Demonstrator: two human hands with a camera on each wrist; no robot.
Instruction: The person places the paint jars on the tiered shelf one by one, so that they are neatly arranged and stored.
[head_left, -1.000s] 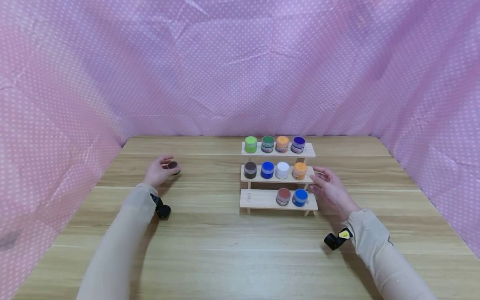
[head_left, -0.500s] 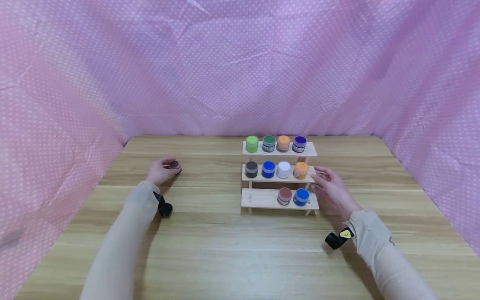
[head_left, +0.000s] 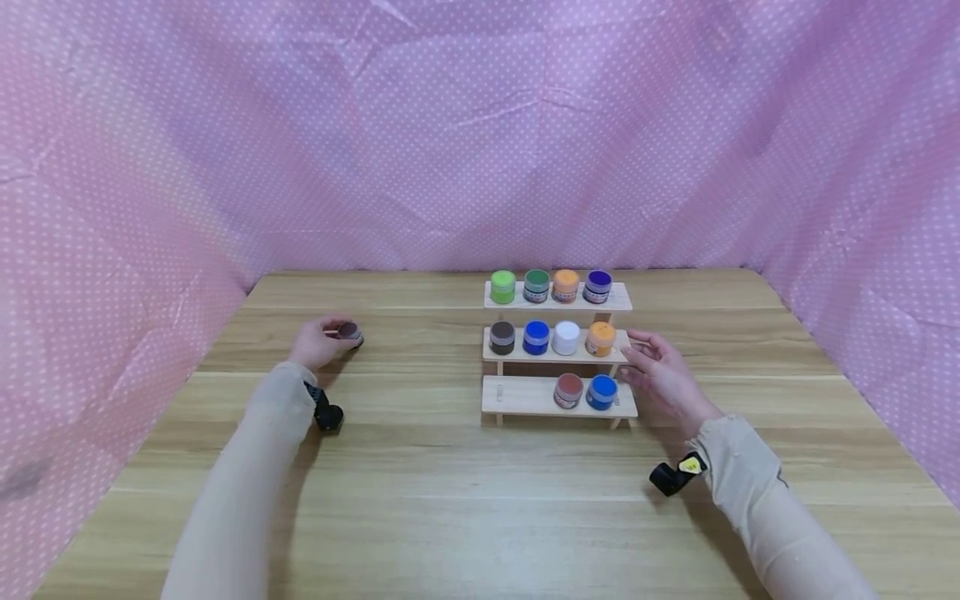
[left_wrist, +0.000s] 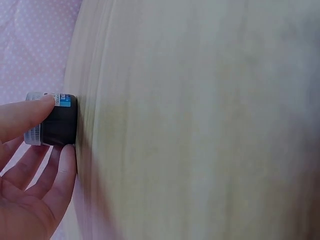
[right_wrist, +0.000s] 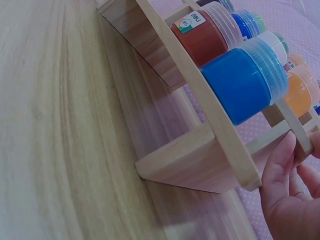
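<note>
At the left of the table my left hand [head_left: 315, 343] grips a dark paint jar [head_left: 349, 334] between thumb and fingers. The left wrist view shows this jar [left_wrist: 62, 125] with its black side, clear lid and a label, its base at the tabletop. To the right stands a three-tier wooden rack [head_left: 531, 398]. My right hand [head_left: 663, 375] pinches the right end of its middle shelf; part of that hand is cut off in the right wrist view. A brown-red jar [right_wrist: 200, 42] and a blue jar [right_wrist: 237, 85] stand on the lowest shelf.
The middle shelf carries a dark jar [head_left: 502, 338], a blue jar [head_left: 536, 338], a white jar [head_left: 566, 338] and an orange jar [head_left: 601, 340]. Several more jars, among them a light green jar [head_left: 502, 287], line the top shelf. A pink dotted cloth [head_left: 480, 150] hangs behind the table.
My left forearm has shifted slightly to the right, the dark paint jar still in the hand. My right hand keeps its place at the rack, and the jars on the shelves stand as before.
</note>
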